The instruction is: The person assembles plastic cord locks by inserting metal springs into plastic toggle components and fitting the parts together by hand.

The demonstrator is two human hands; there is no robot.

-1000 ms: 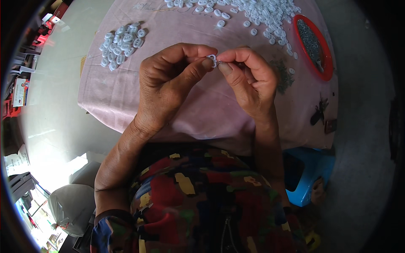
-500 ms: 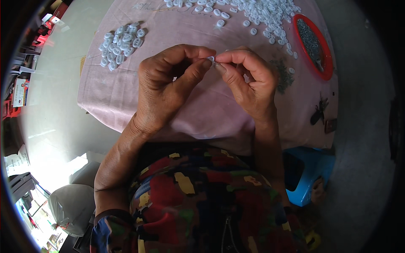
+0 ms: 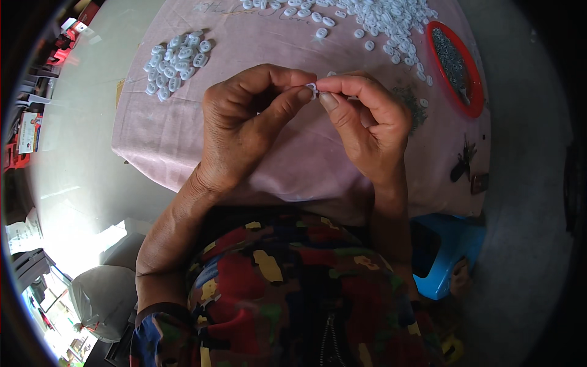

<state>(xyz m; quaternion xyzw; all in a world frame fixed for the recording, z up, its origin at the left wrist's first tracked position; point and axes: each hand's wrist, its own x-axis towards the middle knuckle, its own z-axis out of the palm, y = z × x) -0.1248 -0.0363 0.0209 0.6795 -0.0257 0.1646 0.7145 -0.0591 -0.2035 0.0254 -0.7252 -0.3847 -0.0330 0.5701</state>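
Over the middle of the cloth, my left hand pinches a small white plastic piece between thumb and forefinger. Against its right side, the thumb and forefinger of my right hand are closed together. Whatever sits between those right fingertips is too small to make out. A bit of another white piece shows just above the right forefinger; whether that hand holds it I cannot tell. Left of my hands lies a heap of white oval pieces with two holes. A larger spread of similar pieces covers the far right.
A red oval tray of small metal parts stands at the right. Loose metal bits lie on the pink cloth beside my right hand. Dark snips rest near the right edge. A blue stool stands below.
My right hand has shifted slightly right, widening the gap between the fingertips. More of the white piece in my left hand shows now.
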